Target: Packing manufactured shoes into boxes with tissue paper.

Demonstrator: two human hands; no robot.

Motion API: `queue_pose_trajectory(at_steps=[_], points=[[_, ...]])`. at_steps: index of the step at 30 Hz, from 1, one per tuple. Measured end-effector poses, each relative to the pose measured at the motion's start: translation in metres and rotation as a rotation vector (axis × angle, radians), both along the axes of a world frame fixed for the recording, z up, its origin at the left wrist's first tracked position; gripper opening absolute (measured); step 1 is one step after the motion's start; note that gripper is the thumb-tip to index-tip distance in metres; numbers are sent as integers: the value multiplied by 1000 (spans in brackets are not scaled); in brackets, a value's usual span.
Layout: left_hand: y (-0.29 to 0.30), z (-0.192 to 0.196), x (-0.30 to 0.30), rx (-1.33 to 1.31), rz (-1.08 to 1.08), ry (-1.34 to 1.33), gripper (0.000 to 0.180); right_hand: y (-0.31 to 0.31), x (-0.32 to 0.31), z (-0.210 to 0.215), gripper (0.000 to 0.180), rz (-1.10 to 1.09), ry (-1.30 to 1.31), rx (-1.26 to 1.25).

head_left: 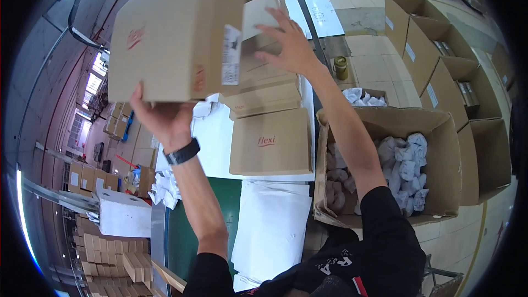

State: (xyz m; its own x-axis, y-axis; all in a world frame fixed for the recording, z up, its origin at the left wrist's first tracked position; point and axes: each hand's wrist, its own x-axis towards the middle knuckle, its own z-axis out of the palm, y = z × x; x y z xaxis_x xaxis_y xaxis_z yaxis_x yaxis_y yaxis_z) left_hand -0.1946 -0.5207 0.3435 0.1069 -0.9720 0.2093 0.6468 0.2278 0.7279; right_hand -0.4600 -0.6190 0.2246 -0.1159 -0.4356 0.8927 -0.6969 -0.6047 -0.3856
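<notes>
Cardboard filled most of the view: a large open carton (445,148) sat at the person's right, holding crumpled white paper bundles (404,165). More open cartons (440,66) stood in a row on the tiled floor beyond it. Raised in front of the person was a closed brown cardboard box (176,33) with a white label on its side, held up above the white worktable (220,137). The left hand (162,118), with a black watch (182,152) on its wrist, gripped the box from underneath at its lower edge. The right hand (291,47) was open with fingers spread, reaching beside the box's right side toward a stack of flattened cartons (264,93); whether it touched the raised box could not be told. On the table lay a smaller closed box (270,143). A small olive tin (341,67) stood on the floor past the table.
</notes>
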Motion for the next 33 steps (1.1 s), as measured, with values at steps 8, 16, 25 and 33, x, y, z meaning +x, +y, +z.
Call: queue_pose_trajectory(at_steps=[8, 16, 25, 33], points=[[27, 17, 59, -111, 227, -107, 88, -32, 43, 10, 54, -238, 118, 61], [3, 32, 80, -90, 148, -106, 86, -35, 52, 20, 49, -370, -87, 38], [-200, 96, -2, 165, -283, -159, 85, 127, 52, -159, 66, -246, 75, 710], [-334, 63, -112, 489, -164, -104, 113, 308, 52, -235, 60, -349, 440, 1130]])
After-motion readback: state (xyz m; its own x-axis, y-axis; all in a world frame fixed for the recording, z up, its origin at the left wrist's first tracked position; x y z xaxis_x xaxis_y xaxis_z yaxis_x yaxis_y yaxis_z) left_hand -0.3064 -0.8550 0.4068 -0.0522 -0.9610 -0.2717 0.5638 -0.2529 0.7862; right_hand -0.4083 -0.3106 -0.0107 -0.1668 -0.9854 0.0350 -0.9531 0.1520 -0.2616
